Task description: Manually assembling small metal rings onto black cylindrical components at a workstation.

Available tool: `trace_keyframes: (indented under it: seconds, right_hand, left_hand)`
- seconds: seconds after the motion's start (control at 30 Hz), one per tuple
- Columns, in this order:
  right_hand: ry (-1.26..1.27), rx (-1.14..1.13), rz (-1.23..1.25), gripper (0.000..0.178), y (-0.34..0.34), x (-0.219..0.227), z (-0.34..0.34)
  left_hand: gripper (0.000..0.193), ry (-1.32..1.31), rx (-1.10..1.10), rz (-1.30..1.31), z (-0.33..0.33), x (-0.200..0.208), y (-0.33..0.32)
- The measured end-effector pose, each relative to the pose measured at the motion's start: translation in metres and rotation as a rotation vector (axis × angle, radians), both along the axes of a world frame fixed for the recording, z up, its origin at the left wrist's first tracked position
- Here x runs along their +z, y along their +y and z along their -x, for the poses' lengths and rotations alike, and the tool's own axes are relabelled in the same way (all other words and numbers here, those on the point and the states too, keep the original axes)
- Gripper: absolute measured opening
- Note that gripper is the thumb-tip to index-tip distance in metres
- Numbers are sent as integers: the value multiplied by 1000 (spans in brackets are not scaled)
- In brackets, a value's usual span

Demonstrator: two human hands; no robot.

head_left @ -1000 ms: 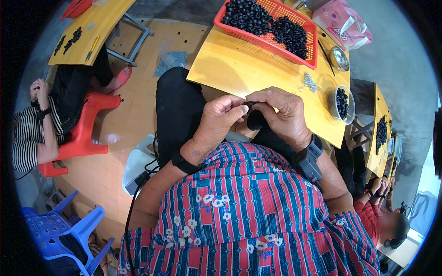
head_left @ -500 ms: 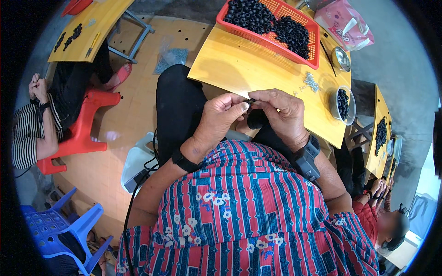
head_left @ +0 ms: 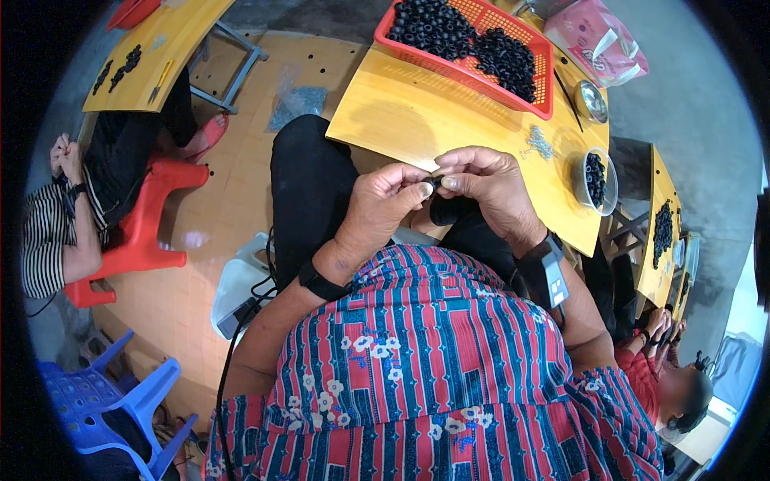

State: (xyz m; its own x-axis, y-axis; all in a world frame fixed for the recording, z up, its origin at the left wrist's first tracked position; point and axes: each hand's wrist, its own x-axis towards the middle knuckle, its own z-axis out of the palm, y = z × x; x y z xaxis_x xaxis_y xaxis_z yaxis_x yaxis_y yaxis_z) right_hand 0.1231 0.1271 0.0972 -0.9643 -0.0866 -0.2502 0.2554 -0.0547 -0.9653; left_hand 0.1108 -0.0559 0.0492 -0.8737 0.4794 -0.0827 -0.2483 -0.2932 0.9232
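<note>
In front of my belly, just off the near edge of the yellow table (head_left: 385, 120), a small black round part (head_left: 434, 183) sits between my fingertips. My left hand (head_left: 378, 207) pinches it from the left with thumb and forefinger. From the right, the thumb and fingers of my right hand (head_left: 496, 191) close on the same part. My fingertips cover most of it, so its exact kind is hard to make out. Beyond my hands, a red plastic basket (head_left: 449, 74) full of similar black parts stands on the table.
Right on the table are a pile of small silvery pieces (head_left: 539, 143), a clear tub (head_left: 611, 186) holding black parts, a metal bowl (head_left: 592, 103) and a pink bag (head_left: 589, 40). A seated person (head_left: 48, 232) is at left; a red stool (head_left: 152, 224) and blue chair (head_left: 104, 393) stand nearby.
My right hand has rolled at the wrist, its thumb now pressing on the part from the right. More of the black part shows. My left hand has stayed nearly still.
</note>
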Motion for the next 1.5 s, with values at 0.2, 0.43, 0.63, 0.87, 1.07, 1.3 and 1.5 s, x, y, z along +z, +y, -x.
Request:
trace_keyframes:
  seconds: [0.2,0.43,0.63,0.87,1.07,1.3,1.5]
  right_hand:
    - [-197,30,364,21,3,-5,0]
    - [-91,48,83,16,-2,4,-1]
    - [8,50,43,15,-2,-3,-3]
    - [151,36,27,14,-5,-9,-5]
    - [248,3,-35,13,-8,-13,-8]
    - [226,16,-25,13,-7,-16,-7]
    - [-70,11,339,14,-7,-15,-8]
  left_hand:
    - [15,13,-4,7,-1,2,-1]
    - [16,-41,-12,49,-1,5,-1]
    - [16,-71,-3,1,-2,6,-1]
    - [16,-84,-4,-17,-1,4,-2]
    - [15,-54,0,-14,0,2,-2]
    - [14,-4,16,14,0,-1,-3]
    - [15,54,39,0,-1,5,-2]
